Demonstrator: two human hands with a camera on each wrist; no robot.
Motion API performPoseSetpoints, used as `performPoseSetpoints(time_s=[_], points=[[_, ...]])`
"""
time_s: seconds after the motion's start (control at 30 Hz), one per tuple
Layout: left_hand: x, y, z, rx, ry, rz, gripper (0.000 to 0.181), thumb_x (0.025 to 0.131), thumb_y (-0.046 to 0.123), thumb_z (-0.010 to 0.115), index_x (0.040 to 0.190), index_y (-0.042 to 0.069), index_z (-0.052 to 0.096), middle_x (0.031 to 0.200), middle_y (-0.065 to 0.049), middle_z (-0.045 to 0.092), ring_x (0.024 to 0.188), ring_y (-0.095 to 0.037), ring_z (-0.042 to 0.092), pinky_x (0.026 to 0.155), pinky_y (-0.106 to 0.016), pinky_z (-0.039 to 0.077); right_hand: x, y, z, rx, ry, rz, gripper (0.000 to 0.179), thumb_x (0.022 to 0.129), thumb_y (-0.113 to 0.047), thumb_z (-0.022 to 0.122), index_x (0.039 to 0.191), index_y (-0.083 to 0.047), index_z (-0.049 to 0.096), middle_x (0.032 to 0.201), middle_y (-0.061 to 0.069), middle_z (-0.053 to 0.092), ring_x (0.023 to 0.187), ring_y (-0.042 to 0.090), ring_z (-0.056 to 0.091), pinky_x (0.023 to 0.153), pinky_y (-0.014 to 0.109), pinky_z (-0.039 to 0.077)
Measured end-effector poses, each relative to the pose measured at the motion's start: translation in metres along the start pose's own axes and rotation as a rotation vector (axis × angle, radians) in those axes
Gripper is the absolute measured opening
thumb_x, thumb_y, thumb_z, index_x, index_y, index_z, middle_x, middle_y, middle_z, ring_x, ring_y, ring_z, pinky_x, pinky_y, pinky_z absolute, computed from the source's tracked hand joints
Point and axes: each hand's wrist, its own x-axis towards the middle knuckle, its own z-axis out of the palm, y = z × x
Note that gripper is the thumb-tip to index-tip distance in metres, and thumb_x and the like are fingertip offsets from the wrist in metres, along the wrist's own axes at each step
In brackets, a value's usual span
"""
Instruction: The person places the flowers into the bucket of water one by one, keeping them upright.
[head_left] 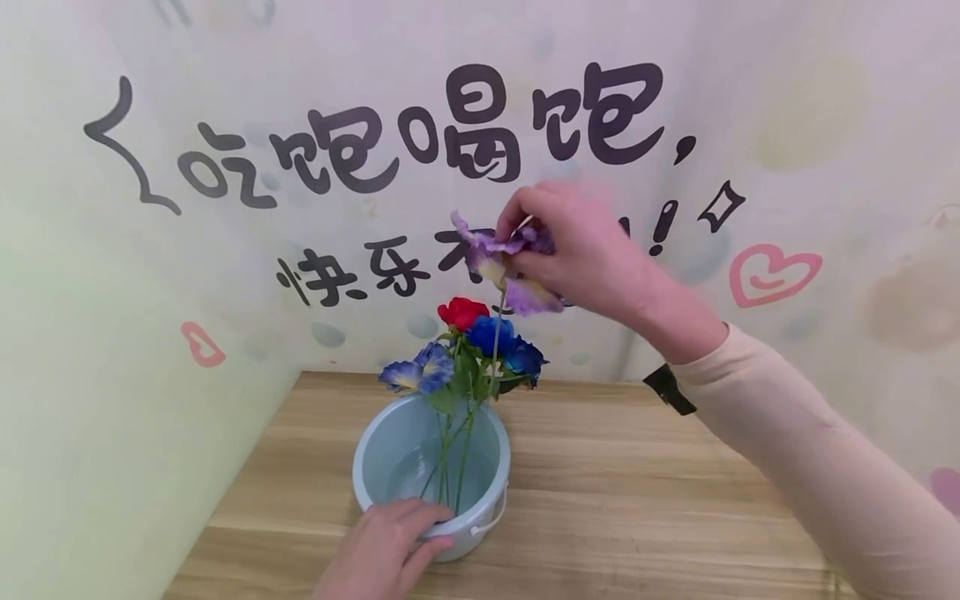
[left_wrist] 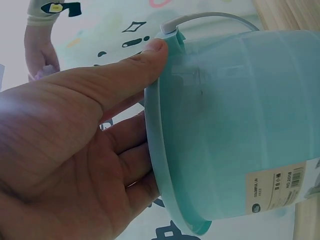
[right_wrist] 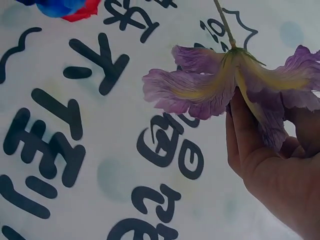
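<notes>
My right hand (head_left: pixel 577 242) pinches a purple artificial flower (head_left: pixel 531 297) by its petals, above the bucket. Its thin stem hangs down in front of the blue flowers; where it ends among the leaves is hard to tell. The light blue bucket (head_left: pixel 366 467) stands on the table, holding a red flower (head_left: pixel 463 313), dark blue flowers (head_left: pixel 491 336) and a blue-and-yellow flower (head_left: pixel 420 372). With my left hand (head_left: pixel 386 542) I grip its near rim, thumb outside and fingers inside, as the left wrist view shows. In the right wrist view the purple flower (right_wrist: pixel 200 90) hangs over my fingers.
A white handle (head_left: pixel 491 518) droops at the bucket's right side. The wood-grain table (head_left: pixel 637 492) backs onto a printed wall (head_left: pixel 405 50) with black lettering and pink hearts. A label (left_wrist: pixel 276 186) is stuck on the bucket's side.
</notes>
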Motion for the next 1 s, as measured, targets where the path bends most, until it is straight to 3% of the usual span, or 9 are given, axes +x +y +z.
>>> performPoseSetpoints(time_s=[0.2,0.47,0.8,1.0], points=[[0.001,0.000,-0.003,-0.007,-0.057,-0.050,0.021,0.103,0.031,0.070,0.114,0.013,0.076,0.103,0.002,0.077,0.092,-0.012,0.070,0.078,-0.035,0.059,-0.009,0.012,0.042,0.017,-0.081,0.019,0.018,0.091,0.003,0.079,0.102,-0.007,0.069,0.103,0.007,0.063,0.097,0.022,0.061,0.085,0.034,0.056],[0.000,-0.003,0.000,0.005,-0.012,0.000,0.018,0.101,0.027,0.073,0.112,0.012,0.076,0.101,0.001,0.077,0.090,-0.011,0.071,0.076,-0.032,0.058,-0.020,0.027,0.088,0.043,-0.078,-0.069,0.020,0.088,0.007,0.080,0.097,-0.005,0.068,0.102,0.008,0.061,0.096,0.023,0.060,0.084,0.031,0.057],[0.001,-0.001,0.002,0.000,-0.026,-0.013,0.020,0.102,0.029,0.072,0.113,0.013,0.076,0.101,0.001,0.077,0.090,-0.013,0.071,0.076,-0.033,0.058,-0.028,0.043,0.110,0.048,-0.133,-0.021,0.019,0.089,0.004,0.080,0.098,-0.007,0.068,0.098,0.004,0.060,0.094,0.020,0.057,0.082,0.030,0.056],[0.000,-0.002,0.000,0.029,0.003,-0.001,0.019,0.100,0.028,0.074,0.112,0.013,0.076,0.100,0.002,0.076,0.089,-0.012,0.070,0.075,-0.034,0.058,-0.031,0.047,0.118,0.059,-0.176,0.018,0.019,0.090,0.001,0.081,0.099,-0.009,0.067,0.097,0.004,0.059,0.093,0.021,0.057,0.081,0.030,0.056]])
